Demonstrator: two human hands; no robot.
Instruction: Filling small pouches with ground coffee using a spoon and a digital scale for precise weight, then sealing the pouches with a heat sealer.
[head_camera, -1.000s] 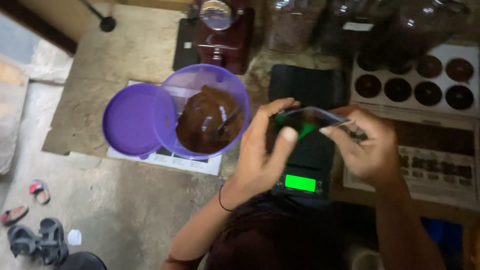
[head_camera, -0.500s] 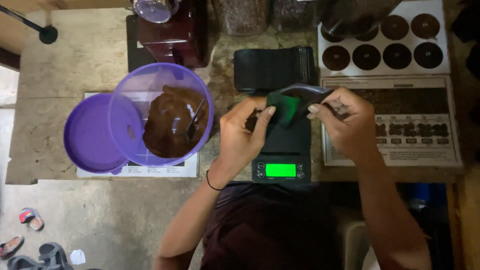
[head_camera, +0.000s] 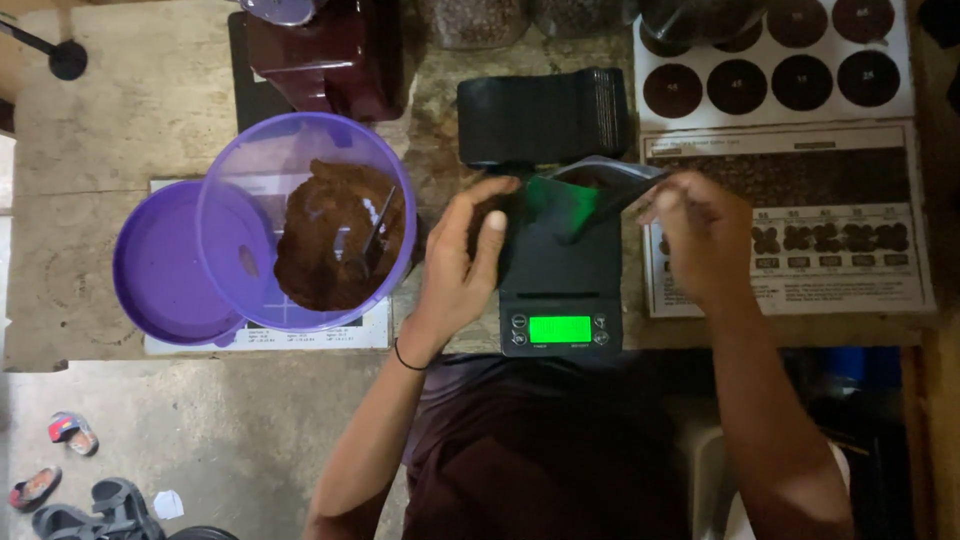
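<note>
A small dark pouch (head_camera: 575, 200) with a green inside is held open over a black digital scale (head_camera: 558, 290) whose display glows green. My left hand (head_camera: 465, 260) grips the pouch's left edge, and my right hand (head_camera: 700, 235) pinches its right edge. To the left stands a clear purple tub (head_camera: 240, 215) of brown ground powder (head_camera: 330, 250) with a scoop handle sticking out of it. The tub's purple lid (head_camera: 160, 270) lies beside it on the left.
A stack of black pouches (head_camera: 545, 115) lies behind the scale. A dark red grinder (head_camera: 325, 55) stands at the back, with jars next to it. Printed charts with dark round samples (head_camera: 790, 70) cover the right side. Sandals (head_camera: 70, 435) lie on the floor below.
The view has shifted so the table sits lower and more central. Both hands have pulled the pouch mouth wider over the scale.
</note>
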